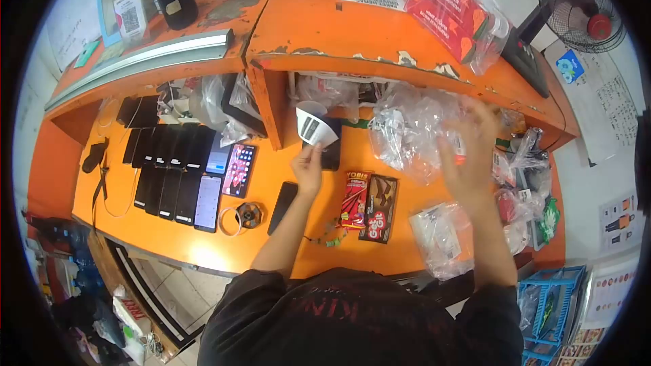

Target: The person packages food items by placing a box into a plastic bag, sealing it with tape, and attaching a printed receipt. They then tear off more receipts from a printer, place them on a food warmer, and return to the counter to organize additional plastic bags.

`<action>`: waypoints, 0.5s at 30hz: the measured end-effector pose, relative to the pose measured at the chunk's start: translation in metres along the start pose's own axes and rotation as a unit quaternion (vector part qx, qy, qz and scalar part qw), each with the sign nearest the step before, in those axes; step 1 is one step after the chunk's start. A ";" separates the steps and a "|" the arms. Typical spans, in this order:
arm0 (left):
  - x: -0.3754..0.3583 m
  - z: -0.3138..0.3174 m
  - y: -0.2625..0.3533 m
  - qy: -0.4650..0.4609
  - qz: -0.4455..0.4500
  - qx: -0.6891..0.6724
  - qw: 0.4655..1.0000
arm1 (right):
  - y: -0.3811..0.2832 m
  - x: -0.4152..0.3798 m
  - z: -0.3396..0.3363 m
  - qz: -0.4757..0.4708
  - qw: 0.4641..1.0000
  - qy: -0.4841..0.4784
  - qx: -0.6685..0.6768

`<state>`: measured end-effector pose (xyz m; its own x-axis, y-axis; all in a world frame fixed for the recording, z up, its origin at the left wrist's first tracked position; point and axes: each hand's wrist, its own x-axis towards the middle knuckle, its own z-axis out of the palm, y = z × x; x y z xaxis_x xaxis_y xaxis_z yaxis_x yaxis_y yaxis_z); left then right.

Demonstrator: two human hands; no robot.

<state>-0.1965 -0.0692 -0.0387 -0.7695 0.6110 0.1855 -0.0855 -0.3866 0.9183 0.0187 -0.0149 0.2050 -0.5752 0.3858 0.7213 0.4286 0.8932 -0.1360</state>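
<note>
My left hand is closed on a curled white printed label, pinched between thumb and fingers above the orange counter. A dark phone-like slab lies partly behind that hand. On the right, my right hand is raised with thumb and fingers apart, somewhat blurred, in front of crumpled clear plastic bags. Nothing shows in its grip. Between my forearms lie a red Yobis snack pack and a brown Get-Git box, side by side.
Several phones stand in rows at left, two with lit screens. A tape roll and a black phone lie near my left forearm. Plastic-wrapped items sit at right. The chipped shelf edge overhangs the counter; a fan stands beyond.
</note>
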 end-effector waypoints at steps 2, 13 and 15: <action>-0.035 0.014 -0.039 -0.074 -0.028 -0.006 0.997 | 0.010 -0.046 0.021 0.063 0.996 -0.029 0.048; -0.112 0.076 0.009 -0.167 -0.425 -0.335 0.824 | 0.013 -0.181 0.104 0.454 0.743 -0.206 0.446; -0.073 0.063 0.018 -0.220 -0.388 -0.379 0.811 | 0.010 -0.198 0.110 0.437 0.736 -0.273 0.439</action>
<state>-0.1020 -0.0770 -0.0137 -0.0126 0.9963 -0.0848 -0.9286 0.0198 0.3706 0.0606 -0.0571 -0.0140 -0.6451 0.7223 -0.2494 0.3227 -0.0383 -0.9457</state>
